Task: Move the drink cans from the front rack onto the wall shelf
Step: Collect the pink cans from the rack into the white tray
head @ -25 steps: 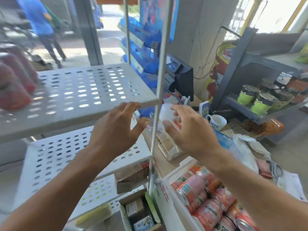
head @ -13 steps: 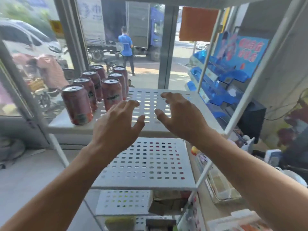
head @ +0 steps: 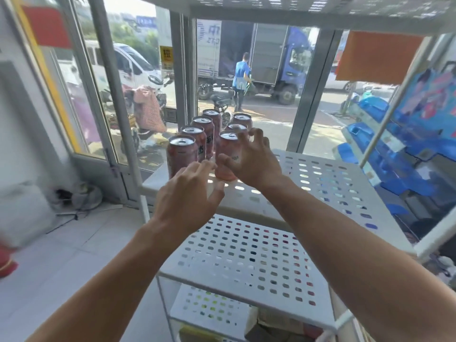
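Several red drink cans [head: 181, 154] stand in two rows at the left end of the white perforated rack shelf [head: 328, 178]. My right hand [head: 249, 157] curls round the front can of the right row [head: 225, 169], thumb across its front and fingers bent past its top right side. The can's base looks to be on the shelf. My left hand [head: 188, 193] hovers just in front of the rows with fingers spread, fingertips near the base of the front left can, holding nothing.
A lower perforated shelf [head: 246, 257] juts out beneath my arms and another shelf [head: 296, 8] runs overhead. A white rack post [head: 394, 102] slants at the right beside blue bins [head: 385, 141]. Glass panes and a door frame [head: 108, 95] stand behind the cans.
My view swung up and left from the crate of cans to the rack. Both empty hands moved left across the shelf, and my right hand has closed round the front right can.
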`<state>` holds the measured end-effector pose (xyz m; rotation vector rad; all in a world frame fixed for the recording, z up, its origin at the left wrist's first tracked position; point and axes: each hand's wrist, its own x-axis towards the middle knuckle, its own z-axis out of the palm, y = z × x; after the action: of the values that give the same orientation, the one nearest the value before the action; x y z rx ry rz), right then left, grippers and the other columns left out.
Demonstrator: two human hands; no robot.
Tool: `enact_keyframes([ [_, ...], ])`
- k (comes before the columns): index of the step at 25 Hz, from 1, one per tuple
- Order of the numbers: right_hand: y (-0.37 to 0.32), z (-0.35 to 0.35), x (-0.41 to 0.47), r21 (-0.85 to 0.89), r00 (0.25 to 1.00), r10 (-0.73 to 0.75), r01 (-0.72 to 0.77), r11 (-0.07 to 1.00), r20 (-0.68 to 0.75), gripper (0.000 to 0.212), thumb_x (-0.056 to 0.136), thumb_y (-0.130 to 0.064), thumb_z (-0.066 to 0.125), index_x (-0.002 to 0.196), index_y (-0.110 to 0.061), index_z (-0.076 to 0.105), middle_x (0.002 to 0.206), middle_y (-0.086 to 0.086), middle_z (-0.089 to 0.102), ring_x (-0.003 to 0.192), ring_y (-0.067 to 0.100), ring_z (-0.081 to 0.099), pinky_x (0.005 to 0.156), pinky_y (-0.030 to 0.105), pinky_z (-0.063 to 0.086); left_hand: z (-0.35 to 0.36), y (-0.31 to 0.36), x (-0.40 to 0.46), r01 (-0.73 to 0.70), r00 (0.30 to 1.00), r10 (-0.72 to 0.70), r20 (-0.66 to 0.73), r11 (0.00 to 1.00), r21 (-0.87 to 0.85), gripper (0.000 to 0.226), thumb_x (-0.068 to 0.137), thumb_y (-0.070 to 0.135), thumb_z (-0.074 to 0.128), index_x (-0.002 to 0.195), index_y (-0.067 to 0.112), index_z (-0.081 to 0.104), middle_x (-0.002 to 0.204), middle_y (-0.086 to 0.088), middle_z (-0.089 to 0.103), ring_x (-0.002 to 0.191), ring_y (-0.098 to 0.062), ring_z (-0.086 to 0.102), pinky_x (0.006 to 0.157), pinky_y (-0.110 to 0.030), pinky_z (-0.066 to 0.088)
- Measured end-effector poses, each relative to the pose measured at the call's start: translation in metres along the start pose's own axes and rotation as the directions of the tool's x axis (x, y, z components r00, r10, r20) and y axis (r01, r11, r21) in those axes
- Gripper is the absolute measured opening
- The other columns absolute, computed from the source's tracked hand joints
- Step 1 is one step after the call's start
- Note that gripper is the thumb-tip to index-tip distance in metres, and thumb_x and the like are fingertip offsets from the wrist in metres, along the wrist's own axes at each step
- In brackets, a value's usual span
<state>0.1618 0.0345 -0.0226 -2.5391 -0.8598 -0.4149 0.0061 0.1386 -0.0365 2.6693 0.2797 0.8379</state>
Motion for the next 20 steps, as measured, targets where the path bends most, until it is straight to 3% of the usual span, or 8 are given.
enact_keyframes([
  [3,0.001,0.015,-0.003,0.068,0.998,-0.016,0.021,0.997,-0.065,0.071,0.082,-0.056,0.067,0.137,-0.018,0.043,0.139,0.016,0.037,0.128,0.036,0.038,0.096,0.046,0.043,0.0,-0.003,0.004,-0.001,1.0,0.001,-0.008,1.0,0.004,0.039,0.094,0.046,0.05,0.127,0.025,0.052,0.114,0.002,0.062,0.097,-0.02,0.06,0.067,-0.032,0.04],
  [6,0.001,0.021,-0.012,0.278,0.986,-0.014,0.06,0.959,-0.166,0.057,0.081,-0.037,0.076,0.122,-0.012,0.045,0.115,0.014,0.062,0.101,0.032,0.06,0.079,0.035,0.047,0.003,-0.005,0.008,-0.005,1.0,0.005,0.001,1.0,-0.014,0.039,0.094,0.047,0.049,0.128,0.026,0.051,0.117,0.002,0.061,0.099,-0.02,0.06,0.068,-0.031,0.038],
  [9,-0.001,0.009,-0.024,0.458,0.983,0.096,-0.014,0.889,-0.157,0.056,0.078,-0.03,0.078,0.123,-0.022,0.045,0.105,0.002,0.067,0.091,0.021,0.065,0.077,0.034,0.053,0.009,-0.008,0.01,-0.02,1.0,0.021,0.006,0.996,-0.092,0.046,0.092,0.046,0.053,0.132,0.024,0.049,0.126,0.001,0.058,0.108,-0.02,0.06,0.075,-0.033,0.046],
  [11,0.002,-0.009,-0.037,0.576,0.979,0.166,-0.07,0.814,-0.114,0.058,0.079,-0.029,0.077,0.127,-0.03,0.045,0.1,-0.008,0.066,0.087,0.011,0.066,0.075,0.026,0.053,0.013,-0.007,0.011,-0.011,0.999,0.019,0.029,0.969,-0.247,0.062,0.087,0.048,0.061,0.14,0.024,0.041,0.138,0.0,0.051,0.119,-0.019,0.055,0.089,-0.038,0.049],
  [12,0.006,-0.019,-0.045,0.637,0.983,0.163,-0.075,0.767,-0.08,0.062,0.078,-0.029,0.077,0.13,-0.034,0.043,0.099,-0.009,0.067,0.087,0.009,0.067,0.075,0.026,0.054,0.014,-0.005,0.011,0.007,0.997,0.019,0.072,0.939,-0.345,0.071,0.084,0.05,0.065,0.144,0.025,0.035,0.143,0.0,0.046,0.124,-0.017,0.051,0.096,-0.04,0.047],
  [14,0.012,-0.04,-0.065,0.713,0.994,0.11,-0.064,0.699,-0.019,0.07,0.074,-0.033,0.077,0.133,-0.039,0.039,0.101,0.0,0.071,0.09,0.014,0.071,0.082,0.038,0.059,0.017,0.005,0.007,0.079,0.976,0.052,0.214,0.825,-0.559,0.083,0.078,0.053,0.071,0.146,0.027,0.031,0.144,0.002,0.047,0.127,-0.011,0.049,0.104,-0.041,0.044],
  [16,0.016,-0.058,-0.088,0.732,0.998,0.067,-0.06,0.678,0.02,0.073,0.073,-0.031,0.076,0.134,-0.038,0.037,0.103,0.005,0.073,0.092,0.017,0.072,0.086,0.044,0.058,0.022,0.018,0.002,0.165,0.942,0.112,0.318,0.67,-0.724,0.077,0.076,0.044,0.078,0.14,0.026,0.039,0.128,0.004,0.062,0.114,-0.008,0.061,0.097,-0.041,0.052],
  [20,0.038,-0.077,-0.144,0.724,0.983,0.169,-0.168,0.669,0.071,0.074,0.072,-0.044,0.075,0.134,-0.039,0.036,0.115,-0.001,0.069,0.105,0.012,0.068,0.091,0.043,0.056,0.041,0.052,-0.018,0.21,0.914,0.205,0.35,0.499,-0.841,0.065,0.07,0.033,0.084,0.125,0.019,0.052,0.105,-0.001,0.072,0.095,-0.013,0.071,0.082,-0.034,0.059],
])
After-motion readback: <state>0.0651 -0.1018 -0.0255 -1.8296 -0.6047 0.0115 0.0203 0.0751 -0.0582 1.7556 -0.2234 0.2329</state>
